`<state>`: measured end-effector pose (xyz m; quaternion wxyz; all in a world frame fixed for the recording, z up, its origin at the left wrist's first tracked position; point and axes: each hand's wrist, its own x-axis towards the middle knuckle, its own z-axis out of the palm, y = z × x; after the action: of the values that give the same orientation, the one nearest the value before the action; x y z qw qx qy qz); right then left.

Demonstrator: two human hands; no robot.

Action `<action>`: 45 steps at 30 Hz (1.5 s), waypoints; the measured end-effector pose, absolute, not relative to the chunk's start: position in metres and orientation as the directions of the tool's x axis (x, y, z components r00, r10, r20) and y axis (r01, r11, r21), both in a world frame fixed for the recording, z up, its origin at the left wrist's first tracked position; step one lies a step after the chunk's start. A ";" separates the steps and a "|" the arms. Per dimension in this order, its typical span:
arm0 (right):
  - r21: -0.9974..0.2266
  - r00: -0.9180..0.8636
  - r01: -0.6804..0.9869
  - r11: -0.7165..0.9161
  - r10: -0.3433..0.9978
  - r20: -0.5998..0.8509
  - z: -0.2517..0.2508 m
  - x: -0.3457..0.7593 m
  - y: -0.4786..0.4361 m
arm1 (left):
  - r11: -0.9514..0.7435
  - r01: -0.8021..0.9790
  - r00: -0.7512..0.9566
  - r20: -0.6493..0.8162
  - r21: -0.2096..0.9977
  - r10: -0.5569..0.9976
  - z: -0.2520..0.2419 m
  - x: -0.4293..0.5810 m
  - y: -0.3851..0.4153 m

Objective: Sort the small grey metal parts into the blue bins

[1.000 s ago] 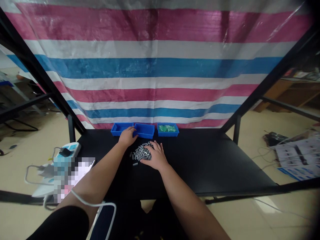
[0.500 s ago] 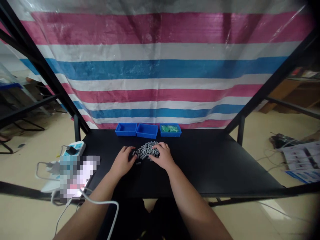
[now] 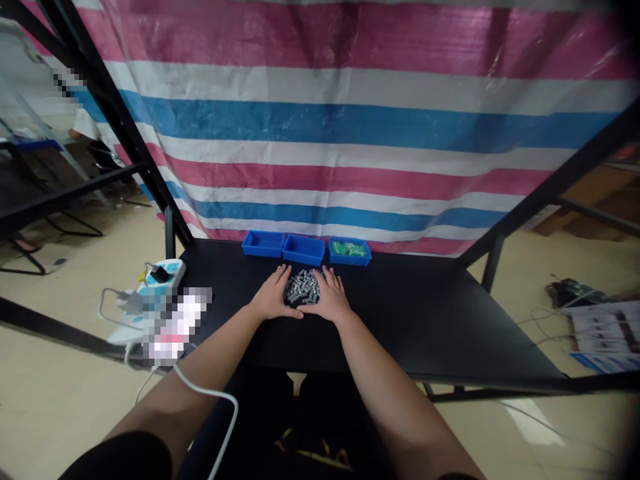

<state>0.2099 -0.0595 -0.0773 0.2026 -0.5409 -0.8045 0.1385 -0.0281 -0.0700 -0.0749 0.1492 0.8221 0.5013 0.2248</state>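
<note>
Just below the centre of the frame, a person's left hand (image 3: 273,298) and right hand (image 3: 331,299) lie on a black table (image 3: 400,333) with a heap of small grey cylinders (image 3: 301,288) penned between them. The fingers of both hands are stretched out and slightly fanned, gripping nothing. The inner edges of the palms press against the heap from either side and the thumbs nearly meet at its near edge, a cupped stance that seems to keep the loose, roll-prone pieces bunched together rather than scattered.

Directly above the heap in the picture, three shallow blue trays stand in a row along the table's far edge: the left tray (image 3: 263,243) and middle tray (image 3: 304,249) show no contents from this angle, while the right tray (image 3: 350,251) holds green pieces. A striped tarpaulin (image 3: 350,120) of pink, white and blue fills the upper frame. At centre left sits a white power strip (image 3: 161,275), and a white cable (image 3: 210,395) trails toward the lower edge.
</note>
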 end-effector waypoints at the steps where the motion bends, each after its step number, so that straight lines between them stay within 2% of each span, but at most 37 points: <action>1: -0.441 -0.338 0.813 0.381 0.925 0.176 -0.077 0.210 -0.056 | -0.475 0.746 0.424 0.217 0.467 0.879 -0.075 -0.029 -0.063; 9: -0.468 -0.498 0.708 0.529 0.844 0.199 -0.065 0.216 -0.043 | -0.618 0.644 0.603 0.197 0.452 0.773 -0.073 -0.025 -0.034; 13: -0.475 -0.565 0.649 0.595 0.795 0.224 -0.061 0.216 -0.040 | -0.658 0.574 0.653 0.213 0.488 0.727 -0.068 -0.022 -0.027; 20: -0.506 -0.543 0.633 0.586 0.802 0.250 -0.058 0.214 -0.040 | -0.685 0.510 0.669 0.261 0.520 0.696 -0.060 -0.016 -0.022; 24: -0.485 -0.517 0.616 0.621 0.783 0.346 -0.057 0.215 -0.043 | -0.711 0.543 0.632 0.341 0.447 0.696 -0.054 -0.017 -0.031; 27: -0.490 -0.335 0.681 0.544 0.827 0.452 -0.058 0.219 -0.041 | -0.651 0.667 0.471 0.473 0.362 0.745 -0.050 -0.019 -0.035; 31: -0.571 0.112 0.778 0.262 0.837 0.536 -0.062 0.237 -0.026 | -0.387 0.846 0.115 0.583 0.367 0.804 -0.049 -0.020 -0.028; 33: -0.621 0.313 0.778 0.098 0.796 0.517 -0.064 0.251 -0.016 | -0.325 0.875 0.063 0.582 0.358 0.811 -0.050 -0.018 -0.020; 35: -0.657 0.442 0.753 -0.033 0.765 0.468 -0.066 0.263 -0.006 | -0.325 0.883 0.085 0.566 0.339 0.820 -0.052 -0.014 -0.011; 37: -0.666 0.488 0.739 -0.096 0.758 0.432 -0.067 0.272 0.003 | -0.332 0.883 0.102 0.554 0.333 0.826 -0.054 -0.010 -0.003; 45: -0.677 0.498 0.717 -0.166 0.802 0.330 -0.067 0.284 0.026 | -0.302 0.887 0.028 0.612 0.350 0.790 -0.058 0.002 0.018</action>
<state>0.2844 0.0262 -0.0672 0.4105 -0.7619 -0.4982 0.0520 0.0021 0.0184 -0.0584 -0.0642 0.7141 0.5871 0.3759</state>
